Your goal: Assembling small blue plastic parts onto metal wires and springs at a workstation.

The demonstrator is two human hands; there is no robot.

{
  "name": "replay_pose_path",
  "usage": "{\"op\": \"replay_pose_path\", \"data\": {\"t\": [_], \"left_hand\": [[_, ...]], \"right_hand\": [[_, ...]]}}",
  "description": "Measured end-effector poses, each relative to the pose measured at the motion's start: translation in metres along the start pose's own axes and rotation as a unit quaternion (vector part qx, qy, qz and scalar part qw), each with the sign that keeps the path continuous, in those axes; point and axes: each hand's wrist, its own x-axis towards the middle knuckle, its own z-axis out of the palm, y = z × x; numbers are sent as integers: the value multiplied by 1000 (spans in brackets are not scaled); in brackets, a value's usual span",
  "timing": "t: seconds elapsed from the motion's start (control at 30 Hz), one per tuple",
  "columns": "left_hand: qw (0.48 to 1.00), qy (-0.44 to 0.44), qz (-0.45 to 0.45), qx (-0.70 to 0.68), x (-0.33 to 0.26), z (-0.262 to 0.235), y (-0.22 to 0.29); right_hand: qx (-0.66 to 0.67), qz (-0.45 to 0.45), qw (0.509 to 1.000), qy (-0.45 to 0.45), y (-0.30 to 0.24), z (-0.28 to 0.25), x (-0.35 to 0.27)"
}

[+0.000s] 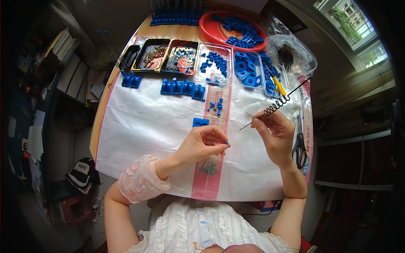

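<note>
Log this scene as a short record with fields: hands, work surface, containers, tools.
Left hand: pinching a small blue piece
Right hand: holding a black coiled wire
Nearest left hand: blue block, lying on the white sheet
Containers: red basin of blue parts; several trays in front
Tools: yellow-handled tool; black scissors, right side

"Where's the daylight?"
"In that window (356,25), past the far right corner of the table (145,30), with a curtain (371,82) beside it."
"And off the left edge?"
"Stacked papers (64,44), then a black-and-white bag (82,173) near a red stool (78,211). Off the right edge, a dark red cabinet (377,162)."
</note>
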Motion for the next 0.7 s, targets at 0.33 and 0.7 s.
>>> {"op": "replay_pose_path", "data": {"t": [0.33,0.7], "left_hand": [[1000,-2,7,-5,-1,-1,0],[999,0,25,-49,1,-2,-10]], "right_hand": [[-2,-11,1000,-3,0,2,-1],[16,-14,1000,-7,-1,6,-3]]}}
